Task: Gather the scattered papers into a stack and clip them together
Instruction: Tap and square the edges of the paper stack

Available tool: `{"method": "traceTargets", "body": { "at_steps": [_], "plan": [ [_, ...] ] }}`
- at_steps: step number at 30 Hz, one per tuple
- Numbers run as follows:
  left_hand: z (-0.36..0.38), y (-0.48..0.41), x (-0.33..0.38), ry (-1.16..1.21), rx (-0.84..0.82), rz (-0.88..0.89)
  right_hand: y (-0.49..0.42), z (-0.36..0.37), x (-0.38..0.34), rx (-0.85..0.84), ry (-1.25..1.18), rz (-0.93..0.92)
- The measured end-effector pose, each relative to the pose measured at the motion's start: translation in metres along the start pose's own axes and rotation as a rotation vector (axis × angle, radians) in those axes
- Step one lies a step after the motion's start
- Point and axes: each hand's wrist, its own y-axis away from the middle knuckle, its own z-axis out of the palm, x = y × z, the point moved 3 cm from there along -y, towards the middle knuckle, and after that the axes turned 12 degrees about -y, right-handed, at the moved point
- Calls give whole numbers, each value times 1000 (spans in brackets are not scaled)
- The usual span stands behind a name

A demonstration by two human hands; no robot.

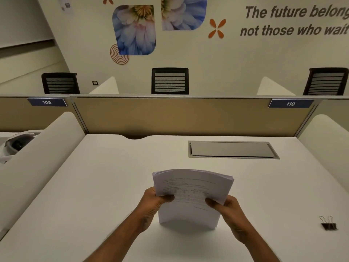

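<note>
The person is holding the stack of papers [192, 195] upright on the desk [113, 186], near the front edge and about in the middle of it; the bottom edge of the stack is resting on the desk surface and the sheets are bowing slightly across their width; the left hand [154, 199] is gripping the left edge, thumb lying across the printed face, and the right hand [225, 205] is gripping the right edge in the same manner; each grip is closed on the stack, with the fingers behind the sheets hidden from view; no loose sheets are showing elsewhere on the desk, so gathering is judged complete and squaring is judged the step in hand; the top edges are fanning a little at the upper left and upper right corners, indicating the sheets are not yet flush; to do this well, the grips should be loosening enough to let the sheets drop level while tapping the bottom edge on the desk, then the stack should be turning to tap a side edge likewise; the binder clip [329, 224] is lying on the desk well apart to the right, untouched; clipping is judged not yet begun; one hand will need to be keeping the squared stack pinched while the other is reaching for the clip
</note>
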Motion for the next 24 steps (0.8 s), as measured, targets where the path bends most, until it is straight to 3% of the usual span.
{"method": "traceTargets", "body": {
  "at_steps": [14,24],
  "plan": [
    [0,29,54,-195,-213,74,14,-3,-31,-1,-15,22],
    [35,50,86,-4,-165,98,40,-27,-50,-10,-130,128]
  ]
}}
